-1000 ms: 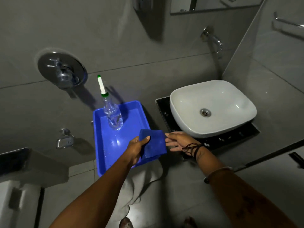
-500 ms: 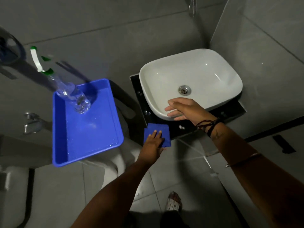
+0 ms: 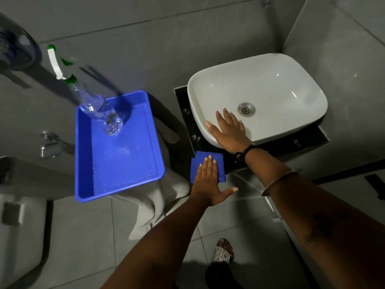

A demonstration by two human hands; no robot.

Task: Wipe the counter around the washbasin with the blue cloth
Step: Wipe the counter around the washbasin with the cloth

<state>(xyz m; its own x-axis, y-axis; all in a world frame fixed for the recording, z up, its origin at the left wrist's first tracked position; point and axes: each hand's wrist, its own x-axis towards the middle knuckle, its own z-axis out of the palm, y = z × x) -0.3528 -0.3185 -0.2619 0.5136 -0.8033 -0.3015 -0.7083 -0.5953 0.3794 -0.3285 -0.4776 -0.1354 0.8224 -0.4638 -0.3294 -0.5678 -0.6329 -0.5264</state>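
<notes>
The folded blue cloth (image 3: 220, 165) lies on the front left corner of the black counter (image 3: 184, 115) under the white washbasin (image 3: 270, 84). My left hand (image 3: 208, 180) presses flat on the cloth, fingers together and pointing away from me, thumb spread to the right. My right hand (image 3: 228, 130) rests open and flat on the basin's front left rim, fingertips reaching toward the drain (image 3: 246, 109). Much of the cloth's middle is hidden under my left hand.
A blue tray (image 3: 125, 159) stands left of the counter with a clear spray bottle (image 3: 100, 113) upright in its far corner. Pale fabric (image 3: 154, 197) hangs below the tray. A wall tap (image 3: 50, 144) is further left. My sandalled foot (image 3: 224, 252) is on the tiled floor.
The cloth went from above the tray's corner, held in both hands, down onto the counter's front left corner. My right hand let go and settled on the basin rim.
</notes>
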